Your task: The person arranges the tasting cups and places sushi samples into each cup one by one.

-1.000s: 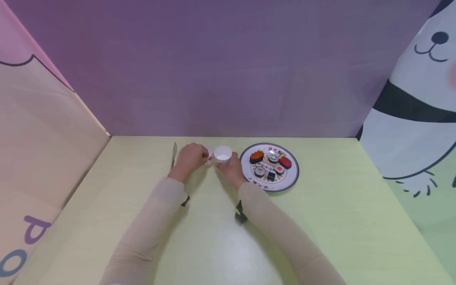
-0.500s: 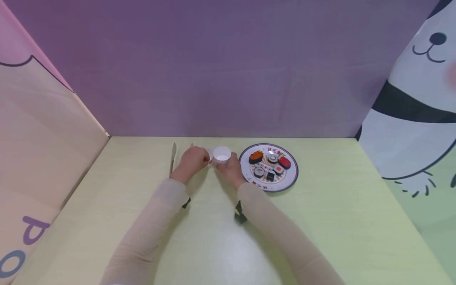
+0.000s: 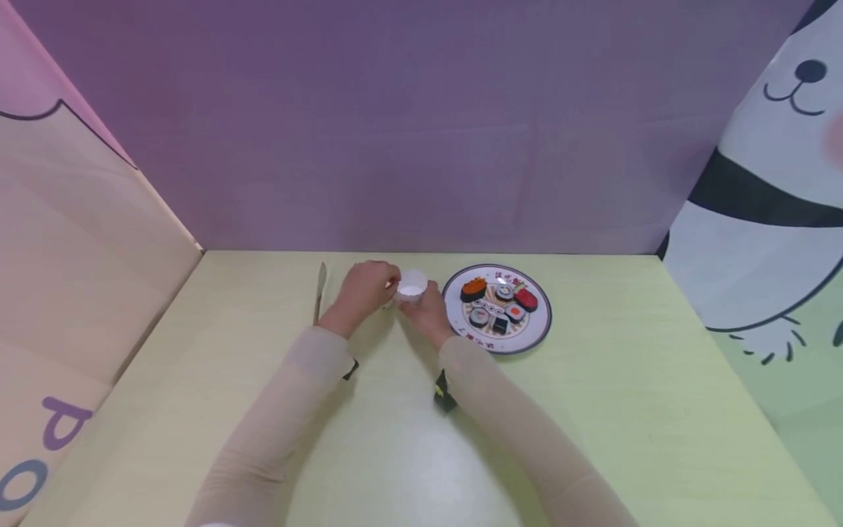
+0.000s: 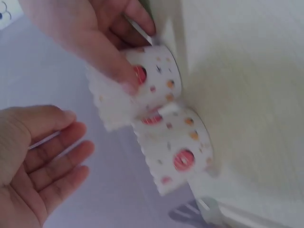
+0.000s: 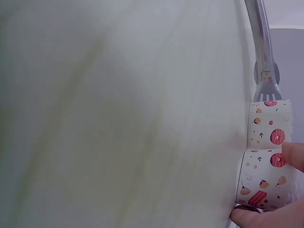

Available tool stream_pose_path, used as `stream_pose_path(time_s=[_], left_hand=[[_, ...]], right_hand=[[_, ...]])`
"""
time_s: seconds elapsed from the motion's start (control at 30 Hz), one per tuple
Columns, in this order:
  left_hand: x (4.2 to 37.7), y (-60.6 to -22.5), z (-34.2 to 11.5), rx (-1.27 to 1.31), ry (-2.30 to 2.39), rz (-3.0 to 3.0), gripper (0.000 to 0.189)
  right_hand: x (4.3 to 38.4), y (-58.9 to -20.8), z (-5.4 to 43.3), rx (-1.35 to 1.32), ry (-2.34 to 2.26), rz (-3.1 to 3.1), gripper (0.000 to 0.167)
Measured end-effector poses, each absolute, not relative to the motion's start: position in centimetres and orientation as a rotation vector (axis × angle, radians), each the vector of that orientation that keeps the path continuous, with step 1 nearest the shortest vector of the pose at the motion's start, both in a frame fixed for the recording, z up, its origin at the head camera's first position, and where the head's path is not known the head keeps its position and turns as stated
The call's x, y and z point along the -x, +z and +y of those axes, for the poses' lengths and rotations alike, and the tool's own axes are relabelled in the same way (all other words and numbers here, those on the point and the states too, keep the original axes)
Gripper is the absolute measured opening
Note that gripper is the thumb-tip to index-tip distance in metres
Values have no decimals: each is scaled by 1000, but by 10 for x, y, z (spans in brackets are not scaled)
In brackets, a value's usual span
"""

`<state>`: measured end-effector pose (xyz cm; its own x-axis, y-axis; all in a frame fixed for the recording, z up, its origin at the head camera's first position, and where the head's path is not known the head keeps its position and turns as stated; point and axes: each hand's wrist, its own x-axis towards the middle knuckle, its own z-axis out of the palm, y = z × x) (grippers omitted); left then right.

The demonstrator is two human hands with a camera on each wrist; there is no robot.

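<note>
A person's right hand (image 3: pixel 425 313) grips a white paper cup (image 3: pixel 412 284) just left of a round plate (image 3: pixel 535 329), its thumb against the printed wall and other fingers around the opposite side. A second cup (image 4: pixel 173 149), in the same fruit-toned print, stands farther left of the plate, its wall touching the first or all but touching; the exact contact cannot be told. Both appear upright, their long axes vertical, scalloped mouths up and bases at the tabletop.

The left hand (image 3: pixel 366 289) hangs over this second cup, largely hiding it from the head view. Its fingers are loosely bent, thumb close to the index finger, and they hold nothing; the left wrist view shows a gap between fingertips and rim. The telling relation, by all appearances, is that vertical one: the second cup sits below the left fingertips, mouth toward them, with the left hand the freer one and well placed above it.

On the cup's side away from the plate lies a fork (image 5: pixel 268 90), tines toward the cup. A slim piece of cutlery (image 3: pixel 321 282) rests farther left still, while sushi pieces (image 3: pixel 473 290) occupy the plate.
</note>
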<state>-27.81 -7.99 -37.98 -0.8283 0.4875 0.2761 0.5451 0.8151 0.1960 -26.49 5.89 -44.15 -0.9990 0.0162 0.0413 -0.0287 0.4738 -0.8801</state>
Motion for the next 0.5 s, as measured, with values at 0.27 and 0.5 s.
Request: stream_pose_path(time_s=[0.27, 0.5], left_hand=[[272, -377, -57, 937, -289, -2795, 4], [273, -384, -51, 940, -296, -2808, 16]], right_hand=[[264, -438, 61, -154, 1577, -2633, 40], [266, -437, 61, -55, 1484, -2756, 50]])
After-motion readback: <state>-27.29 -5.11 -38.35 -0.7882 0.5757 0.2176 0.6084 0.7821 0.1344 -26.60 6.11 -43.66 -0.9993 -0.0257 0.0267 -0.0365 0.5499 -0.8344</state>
